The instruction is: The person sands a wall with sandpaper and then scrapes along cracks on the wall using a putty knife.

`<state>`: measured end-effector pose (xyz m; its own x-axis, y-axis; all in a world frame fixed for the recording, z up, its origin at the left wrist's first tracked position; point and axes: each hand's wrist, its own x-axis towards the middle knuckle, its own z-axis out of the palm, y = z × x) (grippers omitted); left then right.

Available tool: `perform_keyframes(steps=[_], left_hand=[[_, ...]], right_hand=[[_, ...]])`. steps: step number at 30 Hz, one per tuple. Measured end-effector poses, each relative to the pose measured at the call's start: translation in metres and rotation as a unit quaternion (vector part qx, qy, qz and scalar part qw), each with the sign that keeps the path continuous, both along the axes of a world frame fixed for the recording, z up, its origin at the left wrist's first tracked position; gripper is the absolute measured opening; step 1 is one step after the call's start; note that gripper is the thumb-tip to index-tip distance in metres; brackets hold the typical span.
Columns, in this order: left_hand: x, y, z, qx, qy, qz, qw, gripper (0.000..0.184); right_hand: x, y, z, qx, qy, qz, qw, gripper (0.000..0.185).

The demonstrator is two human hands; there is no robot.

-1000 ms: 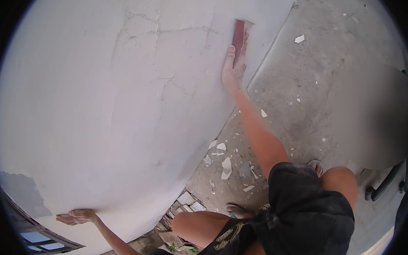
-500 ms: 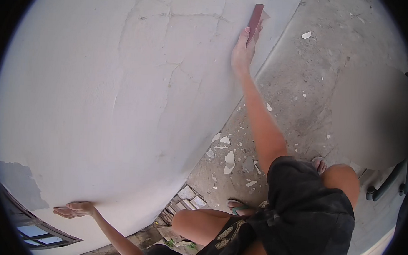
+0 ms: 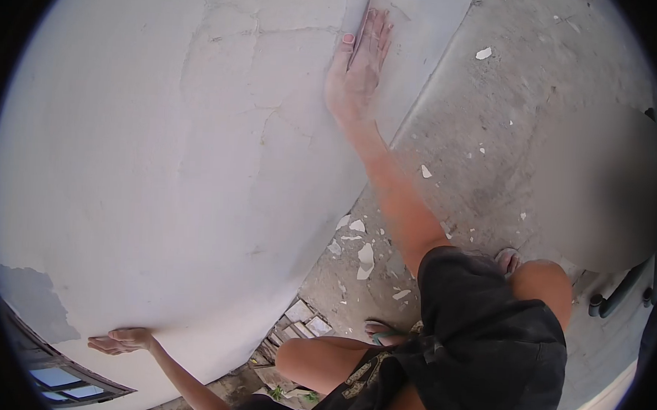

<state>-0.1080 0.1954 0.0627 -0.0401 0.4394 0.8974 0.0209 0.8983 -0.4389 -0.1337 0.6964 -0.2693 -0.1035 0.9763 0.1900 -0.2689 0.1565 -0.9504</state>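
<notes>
Head view: right hand (image 3: 359,78) outstretched against wall (image 3: 198,163).

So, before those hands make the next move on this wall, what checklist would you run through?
1. Right hand gripping the flat piece: ok.
2. Left hand open, with nothing in it: ok.
3. Wall free of cracks: not ok.
4. Ground beside the wall free of loose pale flakes: not ok.
5. Condition of the piece's wall-facing side: cannot tell, hidden.

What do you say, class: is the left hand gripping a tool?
No, the left hand is open at the wall, with nothing visible in it.
</notes>
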Motion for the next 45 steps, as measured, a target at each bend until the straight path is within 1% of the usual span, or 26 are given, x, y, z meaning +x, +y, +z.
perform_keyframes(steps=[2, 4, 7, 9, 10, 13, 15, 17, 20, 21, 23, 24, 25, 26, 28, 29, 30, 32, 35, 37, 38, 39, 42, 43, 44, 45], left_hand=[[-0.001, -0.003, 0.003, -0.013, 0.005, 0.011, 1.0, 0.072], [0.0, -0.002, -0.001, -0.01, 0.002, 0.022, 1.0, 0.072], [0.005, 0.0, 0.002, -0.004, -0.001, 0.027, 1.0, 0.073], [0.004, 0.004, -0.003, -0.011, 0.001, 0.015, 1.0, 0.074], [0.0, 0.004, -0.005, -0.007, 0.0, 0.007, 1.0, 0.074], [0.003, -0.001, -0.001, -0.004, 0.0, 0.005, 1.0, 0.074], [0.001, -0.002, -0.002, 0.0, -0.003, 0.012, 1.0, 0.072], [0.003, 0.005, -0.002, -0.005, 0.0, 0.011, 1.0, 0.071], [0.007, 0.005, -0.004, -0.005, -0.005, 0.019, 1.0, 0.07], [0.005, 0.004, -0.003, -0.004, -0.003, 0.02, 1.0, 0.07], [-0.002, -0.003, 0.0, -0.009, 0.0, 0.012, 1.0, 0.071], [0.001, -0.008, 0.0, -0.014, -0.001, 0.013, 1.0, 0.072], [0.005, -0.011, -0.002, -0.004, -0.004, 0.013, 1.0, 0.072], [0.006, -0.01, -0.002, 0.002, -0.008, 0.011, 1.0, 0.072], [0.0, -0.002, -0.005, 0.01, -0.006, 0.003, 1.0, 0.072], [0.003, 0.002, -0.005, 0.006, -0.004, 0.007, 1.0, 0.072], [0.004, 0.004, -0.005, 0.003, -0.004, 0.01, 1.0, 0.072], [0.007, 0.006, -0.005, -0.002, -0.003, 0.019, 1.0, 0.073], [0.004, 0.004, -0.003, -0.007, -0.001, 0.022, 1.0, 0.075], [0.003, 0.003, -0.004, 0.003, -0.003, 0.014, 1.0, 0.077], [0.002, 0.007, -0.006, 0.014, -0.003, 0.008, 1.0, 0.077], [0.005, 0.007, -0.005, 0.023, -0.002, 0.002, 1.0, 0.078], [0.002, 0.001, -0.005, 0.023, -0.002, 0.012, 1.0, 0.078], [0.002, 0.003, -0.006, 0.013, 0.001, 0.016, 1.0, 0.077], [0.002, 0.005, -0.004, 0.001, 0.003, 0.019, 1.0, 0.077], [0.004, 0.005, -0.005, -0.008, 0.005, 0.025, 1.0, 0.076]], right_hand=[[0.011, -0.041, 0.056, 0.149, 0.085, 0.062, 0.983, 0.054], [0.012, -0.073, 0.082, 0.336, 0.137, 0.176, 0.915, 0.053], [0.013, -0.029, 0.036, 0.386, 0.053, 0.117, 0.913, 0.053], [0.01, -0.002, -0.038, 0.183, 0.059, 0.068, 0.979, 0.053], [0.009, -0.001, -0.071, -0.018, 0.06, 0.098, 0.993, 0.051], [0.014, -0.004, -0.046, -0.236, 0.014, 0.044, 0.971, 0.049], [0.013, -0.018, 0.0, 0.024, 0.023, -0.008, 0.999, 0.047], [0.022, -0.032, 0.059, 0.235, 0.024, 0.036, 0.971, 0.043], [0.005, -0.029, 0.057, 0.32, 0.092, 0.09, 0.938, 0.044], [0.006, -0.019, 0.031, 0.296, 0.035, 0.03, 0.954, 0.048], [0.009, 0.009, -0.036, 0.175, -0.027, -0.001, 0.984, 0.046], [0.011, 0.017, -0.059, 0.011, -0.053, 0.011, 0.998, 0.047], [0.017, 0.019, -0.065, -0.153, -0.082, 0.025, 0.984, 0.048], [0.015, 0.01, -0.067, -0.103, -0.064, 0.021, 0.992, 0.047], [0.008, 0.003, -0.026, 0.002, -0.017, -0.005, 1.0, 0.046], [0.004, -0.013, 0.004, 0.083, 0.037, -0.006, 0.996, 0.047], [0.004, -0.033, 0.03, 0.163, 0.089, -0.006, 0.983, 0.048], [0.007, -0.048, 0.052, 0.303, 0.119, 0.08, 0.942, 0.048], [0.007, 0.007, 0.003, 0.402, 0.097, 0.089, 0.906, 0.048], [0.006, 0.037, -0.048, 0.248, 0.038, -0.005, 0.968, 0.046], [0.017, 0.045, -0.058, 0.011, 0.065, 0.079, 0.995, 0.045], [0.027, 0.049, -0.055, -0.227, 0.084, 0.159, 0.957, 0.045], [0.006, 0.022, -0.017, -0.175, 0.077, 0.051, 0.98, 0.046], [0.004, -0.002, 0.011, -0.007, 0.077, -0.005, 0.997, 0.046], [0.003, -0.025, 0.035, 0.145, 0.09, -0.003, 0.985, 0.049], [0.009, -0.047, 0.058, 0.224, 0.145, 0.06, 0.962, 0.055]])
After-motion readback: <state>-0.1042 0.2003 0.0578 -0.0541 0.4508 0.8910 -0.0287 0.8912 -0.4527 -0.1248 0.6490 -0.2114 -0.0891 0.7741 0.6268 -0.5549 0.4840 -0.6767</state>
